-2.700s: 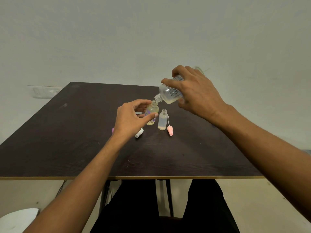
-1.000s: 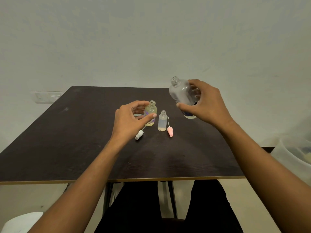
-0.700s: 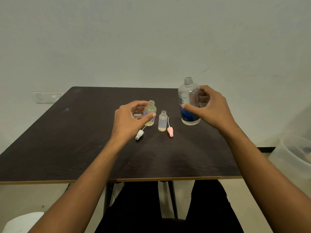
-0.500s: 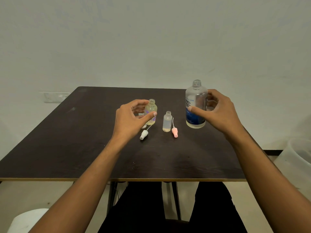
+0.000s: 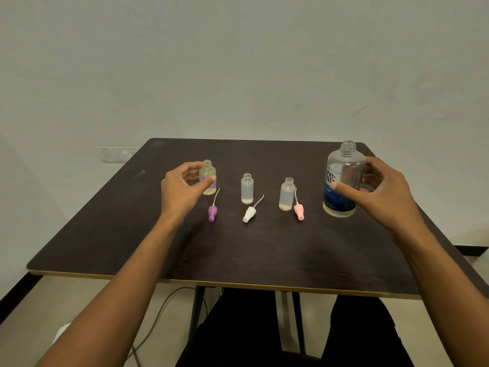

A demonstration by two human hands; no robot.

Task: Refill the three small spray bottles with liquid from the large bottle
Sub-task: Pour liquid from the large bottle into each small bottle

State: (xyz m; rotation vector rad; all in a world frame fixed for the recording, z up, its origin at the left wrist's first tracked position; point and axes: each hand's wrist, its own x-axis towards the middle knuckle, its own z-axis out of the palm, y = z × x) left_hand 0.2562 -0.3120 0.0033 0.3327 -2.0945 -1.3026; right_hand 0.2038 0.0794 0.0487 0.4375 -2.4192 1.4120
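Note:
Three small uncapped spray bottles stand in a row on the dark table (image 5: 238, 250): a yellowish one (image 5: 208, 171) at the left, a clear one (image 5: 247, 188) in the middle and another clear one (image 5: 286, 194) at the right. Each of the two clear bottles has a little liquid at the bottom. Their spray heads lie in front of them: purple (image 5: 212, 213), white (image 5: 249, 214) and pink (image 5: 299, 211). My left hand (image 5: 180, 192) is curled around the yellowish bottle, thumb on its front. My right hand (image 5: 381, 197) grips the large clear bottle (image 5: 341, 165), which stands upright and uncapped at the right.
The table's front edge runs just above my legs. The large bottle stands near the right edge. A wall socket (image 5: 116, 153) is behind the table's left corner, and a cable (image 5: 158, 313) hangs below the table.
My right hand tipped the large bottle back from over the yellowish bottle and set it upright on the table at the right. My left hand stayed on the yellowish bottle.

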